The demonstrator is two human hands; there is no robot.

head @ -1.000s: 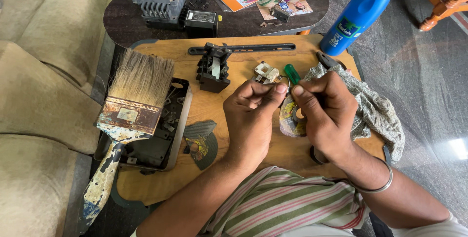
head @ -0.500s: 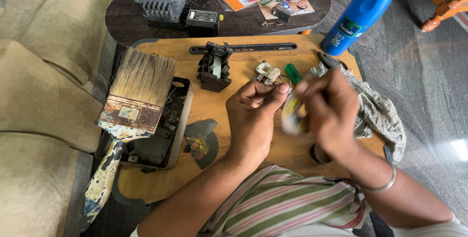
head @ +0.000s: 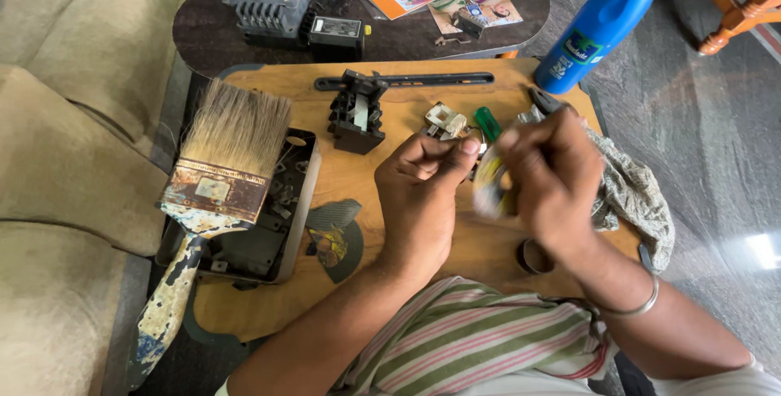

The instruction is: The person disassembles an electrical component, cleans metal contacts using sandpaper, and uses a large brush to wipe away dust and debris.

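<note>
A small metal part (head: 476, 149) is pinched between the thumb and forefinger of the left hand (head: 423, 192), which is held above the middle of the wooden board (head: 407, 103). The right hand (head: 549, 180) is closed around a green-handled screwdriver (head: 489, 126), whose handle tip shows above the fingers; the tool's lower part is blurred, so its tip cannot be made out. Both hands are held close together, just apart. On the board beyond the hands, a small metal switch piece (head: 445, 120) lies just beside the screwdriver handle, and a black switch body (head: 355, 111) stands further to the left. A wide, paint-spattered brush (head: 218, 180) is laid across a black tray (head: 281, 225) at the board's left edge. A grey rag (head: 630, 192) is draped over the board's right edge, and a blue bottle (head: 602, 17) stands beyond the board's far right corner.
</note>
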